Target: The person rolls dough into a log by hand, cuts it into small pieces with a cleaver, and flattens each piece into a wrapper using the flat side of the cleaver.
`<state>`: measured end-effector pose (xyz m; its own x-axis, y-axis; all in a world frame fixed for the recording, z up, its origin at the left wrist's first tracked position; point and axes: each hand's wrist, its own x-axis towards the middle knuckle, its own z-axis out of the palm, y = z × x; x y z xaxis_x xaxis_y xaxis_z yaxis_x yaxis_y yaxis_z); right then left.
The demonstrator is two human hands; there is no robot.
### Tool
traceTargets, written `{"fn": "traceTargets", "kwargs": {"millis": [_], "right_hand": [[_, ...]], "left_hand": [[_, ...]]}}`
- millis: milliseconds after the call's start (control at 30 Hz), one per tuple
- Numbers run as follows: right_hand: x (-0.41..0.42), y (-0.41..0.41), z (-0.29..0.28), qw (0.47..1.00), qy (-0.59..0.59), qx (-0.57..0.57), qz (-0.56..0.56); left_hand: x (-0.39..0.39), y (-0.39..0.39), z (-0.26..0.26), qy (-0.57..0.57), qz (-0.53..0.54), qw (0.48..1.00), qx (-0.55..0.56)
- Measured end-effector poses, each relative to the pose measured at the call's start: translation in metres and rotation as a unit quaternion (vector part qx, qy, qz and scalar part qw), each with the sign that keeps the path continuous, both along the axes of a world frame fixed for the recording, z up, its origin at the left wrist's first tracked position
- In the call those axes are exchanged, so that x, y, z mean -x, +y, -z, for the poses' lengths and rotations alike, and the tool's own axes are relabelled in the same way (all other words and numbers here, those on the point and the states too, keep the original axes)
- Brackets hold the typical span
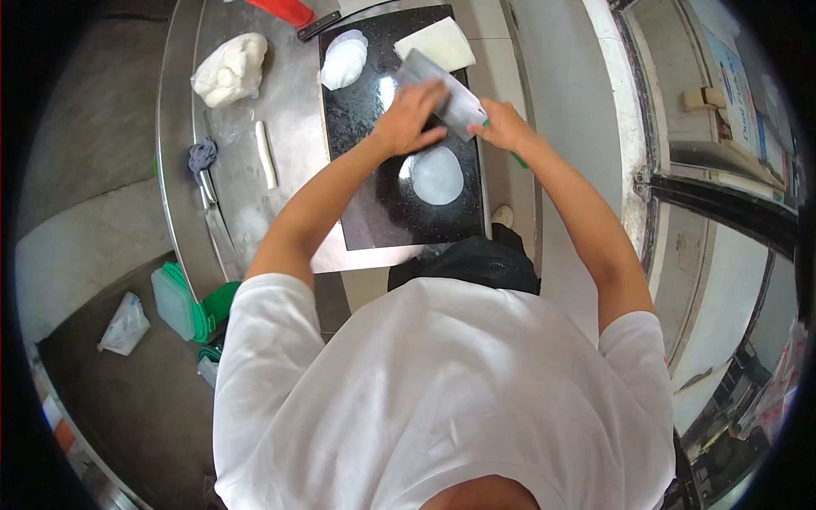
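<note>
A cleaver with a broad metal blade [464,105] lies across the upper right of a black speckled stone board [376,220]. My right hand [503,127] grips its green handle. Over the blade, slightly blurred, is my left hand [413,118] with fingers spread; whether it touches the metal I cannot tell. Just below the blade a thin round white dough wrapper [438,176] rests flat on the board. Several similar wrappers [345,60] overlap at the board's upper left. A folded cream cloth [437,44] lies at the top right, partly under the blade's far end.
On the steel table [293,95], left of the board, are a large lump of dough [231,69] in plastic and a dough strip [266,155]. A dark-handled knife [320,25] and a red object [284,9] lie beyond. A grey cloth [203,156] is near the left rim.
</note>
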<state>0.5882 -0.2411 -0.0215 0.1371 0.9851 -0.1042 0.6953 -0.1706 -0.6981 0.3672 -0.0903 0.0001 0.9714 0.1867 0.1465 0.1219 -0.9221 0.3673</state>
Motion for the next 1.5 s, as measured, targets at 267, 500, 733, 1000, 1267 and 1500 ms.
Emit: {"fn": "traceTargets", "kwargs": {"millis": [267,500,733,1000,1267,1500], "right_hand": [[0.033,-0.25,-0.027,0.953,0.14,0.265,0.049],[-0.001,-0.198,-0.048,0.972,0.12,0.117,0.162],[-0.001,-0.077,-0.031,0.989,0.058,0.067,0.122],[0.02,-0.054,-0.024,0.974,0.101,0.148,0.14],[0.054,-0.14,-0.027,0.977,0.13,0.126,0.112],[0.082,-0.159,-0.022,0.975,0.088,0.185,0.083]], "left_hand": [[0.016,-0.048,-0.024,0.179,0.201,0.961,0.062],[-0.021,-0.048,-0.017,0.243,0.23,0.942,0.003],[-0.027,-0.044,-0.014,0.21,0.27,0.938,-0.053],[-0.009,-0.034,-0.016,0.144,0.243,0.959,0.017],[0.017,-0.064,-0.003,-0.142,-0.131,0.971,0.143],[0.012,-0.117,0.02,0.085,-0.119,0.989,-0.035]]}}
